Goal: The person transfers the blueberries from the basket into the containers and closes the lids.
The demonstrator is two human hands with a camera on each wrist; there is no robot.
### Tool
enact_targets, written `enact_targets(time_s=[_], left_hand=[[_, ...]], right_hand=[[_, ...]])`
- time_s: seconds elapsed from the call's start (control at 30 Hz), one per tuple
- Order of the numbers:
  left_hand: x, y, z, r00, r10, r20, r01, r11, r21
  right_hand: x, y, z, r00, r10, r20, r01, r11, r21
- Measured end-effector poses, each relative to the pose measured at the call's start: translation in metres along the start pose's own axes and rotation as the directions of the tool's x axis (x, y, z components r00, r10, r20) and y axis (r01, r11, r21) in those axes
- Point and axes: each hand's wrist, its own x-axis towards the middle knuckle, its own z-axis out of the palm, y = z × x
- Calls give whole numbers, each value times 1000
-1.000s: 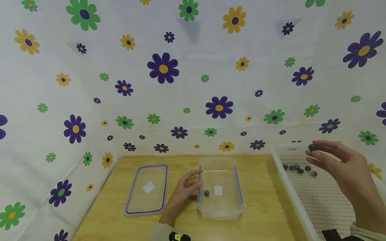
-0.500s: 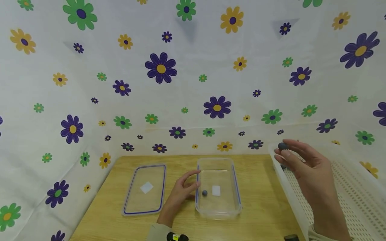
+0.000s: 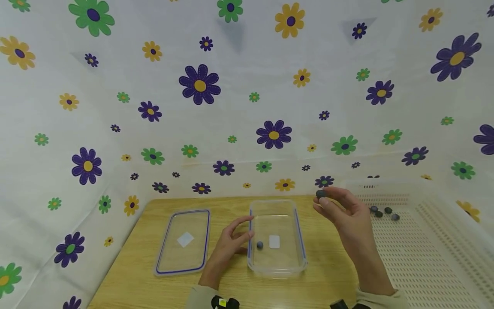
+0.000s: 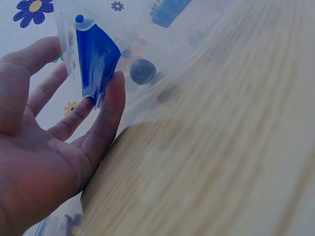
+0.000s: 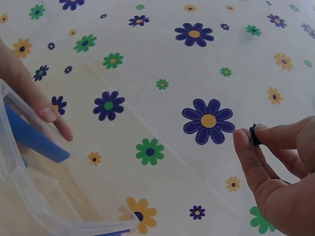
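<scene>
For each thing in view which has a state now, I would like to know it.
Clear container: open, one dark ball inside
Blue-edged lid: off, flat on the table
White basket: open, several pebbles or berries inside
Held ball: in the air
Left hand: touching the container's side
Right hand: pinching the held ball

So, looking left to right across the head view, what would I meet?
Clear lid with blue seal → left hand → clear plastic container → right hand pinching a blueberry → white perforated basket.
</scene>
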Motion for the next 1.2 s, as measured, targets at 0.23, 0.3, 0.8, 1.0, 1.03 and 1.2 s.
enact_targets(time_s=[0.23, 0.3, 0.8, 1.0, 1.03, 1.2], left_hand=[[3, -2, 1, 1000, 13, 3, -13, 1000, 11], [6, -1, 0, 1000, 10, 12, -10, 1000, 14], [2, -1, 0, 999, -45, 11, 45, 999, -5], [-1, -3, 0, 999, -47, 6, 47, 999, -5], [-1, -3, 0, 999, -46, 5, 46, 999, -5], [2, -1, 1, 999, -41, 5, 41, 999, 0]], right_hand=[[6, 39, 8, 998, 64, -16, -65, 998, -17], [8, 49, 10, 997, 70, -24, -70, 997, -24], [-1, 96, 26, 998, 34, 55, -22, 979, -205], [-4, 104, 32, 999, 43, 30, -32, 951, -308], [-4, 105, 33, 999, 43, 28, -32, 948, -316], [-2, 105, 31, 999, 40, 33, -26, 941, -338]])
